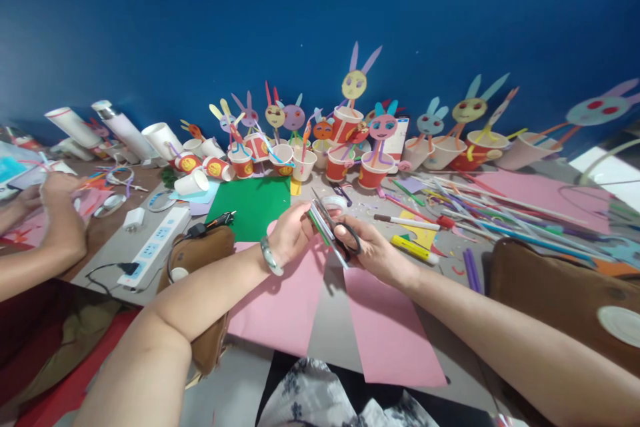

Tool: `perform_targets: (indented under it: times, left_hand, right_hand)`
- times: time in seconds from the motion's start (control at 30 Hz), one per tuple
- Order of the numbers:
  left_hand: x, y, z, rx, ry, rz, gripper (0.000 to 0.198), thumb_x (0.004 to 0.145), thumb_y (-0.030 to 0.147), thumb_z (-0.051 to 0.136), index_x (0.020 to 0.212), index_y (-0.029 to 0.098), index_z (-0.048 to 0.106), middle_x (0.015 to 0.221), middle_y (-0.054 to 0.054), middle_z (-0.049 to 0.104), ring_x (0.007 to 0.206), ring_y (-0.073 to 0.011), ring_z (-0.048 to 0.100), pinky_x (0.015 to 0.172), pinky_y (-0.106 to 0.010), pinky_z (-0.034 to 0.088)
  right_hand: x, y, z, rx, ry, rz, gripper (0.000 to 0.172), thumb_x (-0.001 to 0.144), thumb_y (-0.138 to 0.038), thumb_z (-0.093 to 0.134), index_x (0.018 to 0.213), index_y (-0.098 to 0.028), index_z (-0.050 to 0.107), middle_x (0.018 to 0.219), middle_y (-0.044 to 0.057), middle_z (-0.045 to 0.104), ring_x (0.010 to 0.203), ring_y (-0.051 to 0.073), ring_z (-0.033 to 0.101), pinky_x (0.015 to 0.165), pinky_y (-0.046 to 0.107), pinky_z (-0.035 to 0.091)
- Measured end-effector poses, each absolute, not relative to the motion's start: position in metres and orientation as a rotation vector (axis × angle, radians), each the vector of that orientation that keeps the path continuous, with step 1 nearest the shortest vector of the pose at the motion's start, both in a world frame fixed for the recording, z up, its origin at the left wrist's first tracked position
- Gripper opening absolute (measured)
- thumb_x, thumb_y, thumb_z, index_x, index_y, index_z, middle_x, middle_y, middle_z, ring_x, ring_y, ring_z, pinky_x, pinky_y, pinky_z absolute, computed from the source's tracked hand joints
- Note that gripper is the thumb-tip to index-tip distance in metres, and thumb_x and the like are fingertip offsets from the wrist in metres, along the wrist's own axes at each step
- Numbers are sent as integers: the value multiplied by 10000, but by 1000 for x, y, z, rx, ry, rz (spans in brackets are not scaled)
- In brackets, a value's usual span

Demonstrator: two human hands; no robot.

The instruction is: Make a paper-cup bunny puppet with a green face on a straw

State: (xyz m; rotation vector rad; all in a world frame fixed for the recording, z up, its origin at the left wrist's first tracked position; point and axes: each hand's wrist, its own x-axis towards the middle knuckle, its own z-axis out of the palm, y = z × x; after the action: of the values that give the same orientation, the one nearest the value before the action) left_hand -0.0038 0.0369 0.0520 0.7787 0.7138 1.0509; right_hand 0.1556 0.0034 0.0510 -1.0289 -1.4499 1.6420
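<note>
My left hand (293, 235), with a bangle at the wrist, is closed around a small bundle of thin green and white sticks (320, 225); their exact kind is hard to make out. Beside it my right hand (369, 245) grips black-handled scissors (354, 241), whose blades point up and away, close against the bundle. Fingers partly hide both. A roll of clear tape (334, 203) lies just behind the hands. Under them are pink paper sheets (280, 307), with a green sheet (250, 207) farther left.
Paper cups with rabbit-faced figures (354, 85) line the blue wall. Coloured stems (525, 227) lie scattered to the right, near a yellow marker (414, 249). A power strip (155, 247) and brown pouches (560, 300) flank me. Another person's hands (60, 190) work at left.
</note>
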Motion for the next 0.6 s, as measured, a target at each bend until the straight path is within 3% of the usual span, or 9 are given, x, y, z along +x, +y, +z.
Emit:
perform_targets:
  times: [0.17,0.6]
  left_hand:
    - [-1,42,46,747,723,1052,245,898,268,532,846,133,730,877,-123,761,1092,-267,699,1014,-384,516]
    - [-9,38,48,876,688,1029,210,875,259,603,974,131,737,1034,-121,761,1157,-264,671,1018,-369,514]
  right_hand:
    - [156,4,49,-1019,-1444,1652,565,805,-744,606,954,-207,514,599,-67,438,501,76,339,458,214,249]
    - [156,4,51,-982,-1445,1639,521,823,-700,622,909,-203,492,582,-80,409,487,63,297,450,209,212]
